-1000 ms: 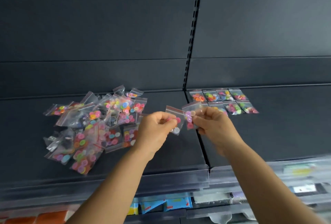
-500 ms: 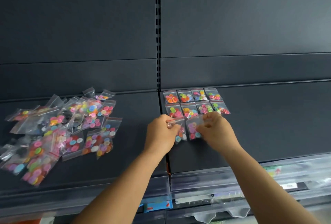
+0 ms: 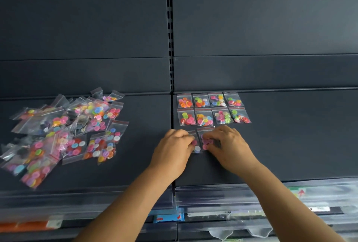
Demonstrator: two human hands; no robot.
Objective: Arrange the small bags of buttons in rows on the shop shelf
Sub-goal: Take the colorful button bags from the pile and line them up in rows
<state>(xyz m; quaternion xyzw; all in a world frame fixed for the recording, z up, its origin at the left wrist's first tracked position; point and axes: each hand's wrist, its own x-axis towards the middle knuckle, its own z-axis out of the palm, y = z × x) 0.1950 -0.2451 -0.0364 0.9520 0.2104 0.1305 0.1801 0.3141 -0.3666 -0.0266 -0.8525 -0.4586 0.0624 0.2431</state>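
Two rows of small clear bags of coloured buttons [image 3: 213,109] lie side by side at the back of the dark right shelf [image 3: 294,137]. Just below them, at the left end, two more bags rest on the shelf. My left hand [image 3: 172,150] grips the left bag [image 3: 197,148], which holds pink, white and blue buttons. My right hand [image 3: 229,148] holds the right bag [image 3: 205,139] of pink buttons with curled fingertips. Both hands hide part of their bags. A loose heap of button bags [image 3: 64,133] lies on the left shelf.
A slotted upright [image 3: 170,28] divides the left and right shelf panels. Clear plastic price strips [image 3: 222,193] run along the front edge. Below are lower shelves with blue packets [image 3: 168,218] and orange goods [image 3: 29,225].
The two bags went from held up in the air to down on the shelf under the second row. The view shifted right, so the heap now sits further left.
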